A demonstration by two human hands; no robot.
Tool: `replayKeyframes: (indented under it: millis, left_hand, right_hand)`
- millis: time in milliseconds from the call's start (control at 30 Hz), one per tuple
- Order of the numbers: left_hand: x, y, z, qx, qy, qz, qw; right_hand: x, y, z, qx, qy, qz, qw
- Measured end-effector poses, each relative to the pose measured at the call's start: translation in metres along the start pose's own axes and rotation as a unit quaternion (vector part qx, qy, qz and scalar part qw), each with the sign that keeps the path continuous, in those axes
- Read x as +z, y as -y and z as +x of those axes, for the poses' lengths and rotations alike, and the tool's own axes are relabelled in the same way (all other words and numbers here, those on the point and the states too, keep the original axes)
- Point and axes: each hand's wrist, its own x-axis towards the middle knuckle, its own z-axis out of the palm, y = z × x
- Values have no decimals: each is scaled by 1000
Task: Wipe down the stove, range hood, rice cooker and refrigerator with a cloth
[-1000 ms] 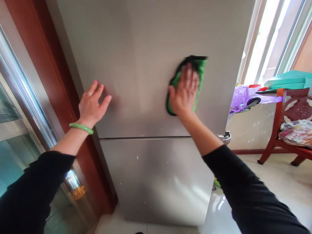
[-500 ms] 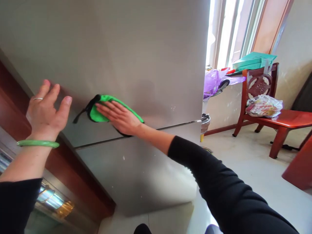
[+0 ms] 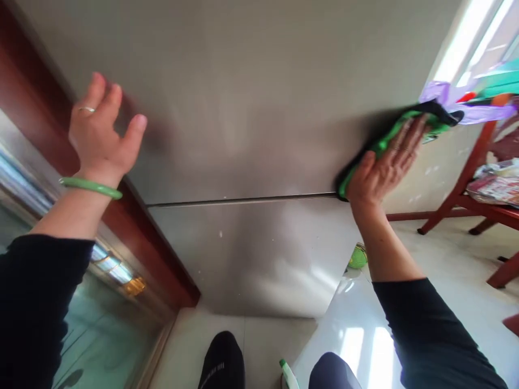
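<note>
A silvery refrigerator fills the middle of the view, split by a dark horizontal seam between its upper and lower doors. My right hand presses a green cleaning cloth with black edging against the upper door's right edge. Part of the cloth sticks out past that edge, and the palm covers much of it. At the left side of the upper door, my left hand is open with fingers apart and nothing in it; whether it touches the door I cannot tell. A green bangle circles the left wrist.
A reddish wooden frame runs along the refrigerator's left side. Right of it are a purple plastic bag and a wooden chair bearing a bagged package. A green round object and a green-capped bottle are low down, near my feet.
My right hand has swept the cloth from the left-middle of the upper door to its right edge. The view has shifted, and my left hand stays open by the left side.
</note>
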Motion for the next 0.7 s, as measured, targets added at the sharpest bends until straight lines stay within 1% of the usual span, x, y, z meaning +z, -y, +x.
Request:
replayKeyframes:
  millis: [33,67,100,133,167,200,233,333,400,433,500,567,633,700]
  left_hand:
    - [0,1,1,-7,15,0,1000]
    - [1,2,2,-16,27,-1,1000]
    - [2,4,4,-25,36,-5,999]
    - [4,6,5,-31,40,-9,999]
    - [5,8,6,-32,41,-12,999]
    - [6,10,7,-30,39,-14,999]
    - [6,11,7,-26,36,-11,999]
    - [4,12,4,-11,36,7,999]
    - [0,11,0,5,35,18,999]
    - [-2,11,-1,18,35,19,999]
    - [-7,11,-4,37,35,17,999]
    - [-9,12,-4,43,37,6,998]
    - [-7,14,-3,41,37,-8,998]
    - [-1,18,-1,44,40,-27,998]
  right_hand:
    - [8,-14,-9,10,-25,-9,1000]
    - [16,-21,-18,7,-42,-17,999]
    - [23,-21,-25,4,-57,-25,998]
    - [29,-12,-30,-3,-66,-32,997]
    - [32,5,-34,-12,-62,-35,997]
    - [33,31,-36,-16,-50,-33,998]
    - [31,63,-37,-25,-27,-25,999]
    - [21,173,-35,-26,87,26,995]
    - [16,241,-34,-54,165,60,983]
    - [16,270,-36,-82,197,86,973]
    - [21,319,-41,-154,239,151,947]
    - [32,362,-49,-218,259,225,914]
    - [49,402,-59,-265,281,292,875]
    - [68,442,-69,-307,326,338,828]
